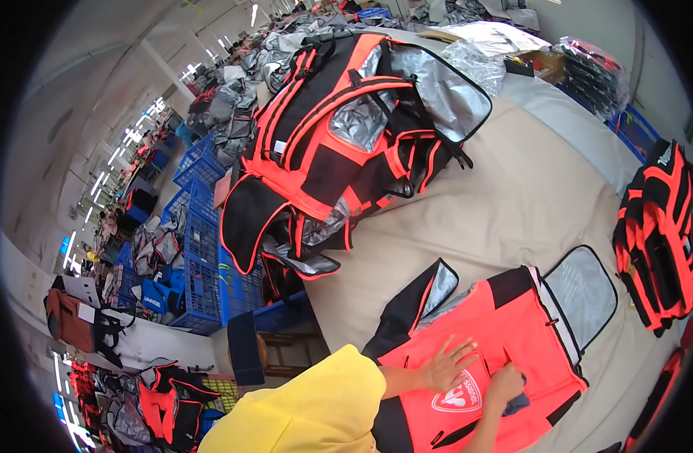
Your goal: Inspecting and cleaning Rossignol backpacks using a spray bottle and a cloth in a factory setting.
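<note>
A bright coral-red and black bag (422, 404) lies spread on the table, its silver-lined flap (585, 291) folded out at the far right end. My left hand (448, 368) rests flat on the red panel with its fingers spread, beside a white shield-shaped print (458, 399). Just to its right, my right hand (505, 383) is closed over a small dark grey-blue cloth (518, 405), pressed against the same panel. Part of the cloth is hidden under the fingers. A black side piece (399, 321) with silver lining sticks out at the bag's upper left.
The beige-covered table (512, 200) carries a heap of similar red and black bags (316, 143) at the far left. More bags (661, 234) are stacked at the right edge. Blue plastic crates (203, 257) and a wooden stool (282, 347) stand left of the table.
</note>
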Motion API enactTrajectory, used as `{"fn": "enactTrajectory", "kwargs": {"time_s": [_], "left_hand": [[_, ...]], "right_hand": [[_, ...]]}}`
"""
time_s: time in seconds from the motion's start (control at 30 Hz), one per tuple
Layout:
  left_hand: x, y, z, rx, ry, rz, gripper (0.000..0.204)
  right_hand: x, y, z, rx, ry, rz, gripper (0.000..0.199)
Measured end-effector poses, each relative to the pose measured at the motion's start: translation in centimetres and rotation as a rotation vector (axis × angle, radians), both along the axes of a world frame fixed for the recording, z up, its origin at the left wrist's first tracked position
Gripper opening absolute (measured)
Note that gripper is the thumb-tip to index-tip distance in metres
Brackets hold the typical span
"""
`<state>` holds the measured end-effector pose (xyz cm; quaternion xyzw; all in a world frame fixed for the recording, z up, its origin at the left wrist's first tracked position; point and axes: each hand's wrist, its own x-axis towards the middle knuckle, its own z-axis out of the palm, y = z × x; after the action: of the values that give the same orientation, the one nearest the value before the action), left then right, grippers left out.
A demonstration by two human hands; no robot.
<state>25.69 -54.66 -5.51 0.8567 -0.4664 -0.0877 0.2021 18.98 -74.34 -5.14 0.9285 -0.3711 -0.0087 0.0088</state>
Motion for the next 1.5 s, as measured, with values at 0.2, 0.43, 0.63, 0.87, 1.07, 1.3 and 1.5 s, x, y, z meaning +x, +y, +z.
{"fn": "enactTrajectory", "kwargs": {"time_s": [0.2,0.43,0.63,0.87,1.07,1.3,1.5], "left_hand": [[-0.5,0.4,0.0,-0.005,0.007,0.001,0.074],[-0.1,-0.2,1.1,0.056,0.030,-0.011,0.075],[-0.5,0.6,0.4,-0.026,-0.022,0.044,0.073],[-1.7,-1.2,-1.6,-0.080,-0.030,-0.013,0.071],[0.8,0.4,-1.2,-0.072,-0.077,-0.013,0.072],[1.0,0.2,-0.1,-0.034,-0.017,-0.008,0.069],[0.4,-0.7,-0.2,-0.075,-0.012,-0.044,0.069]], "right_hand": [[0.6,0.3,-0.4,0.002,-0.117,0.128,0.017],[1.6,0.9,0.4,0.019,-0.122,0.185,0.018],[2.2,1.5,-0.4,0.056,-0.258,0.189,0.021],[0.5,0.5,-3.7,0.006,-0.304,0.059,0.034],[1.0,1.6,-4.4,0.163,-0.221,-0.041,0.025],[-7.0,-0.2,4.8,0.576,-0.673,-0.240,0.022],[-12.6,5.6,6.5,0.499,-0.627,-0.406,0.018]]}}
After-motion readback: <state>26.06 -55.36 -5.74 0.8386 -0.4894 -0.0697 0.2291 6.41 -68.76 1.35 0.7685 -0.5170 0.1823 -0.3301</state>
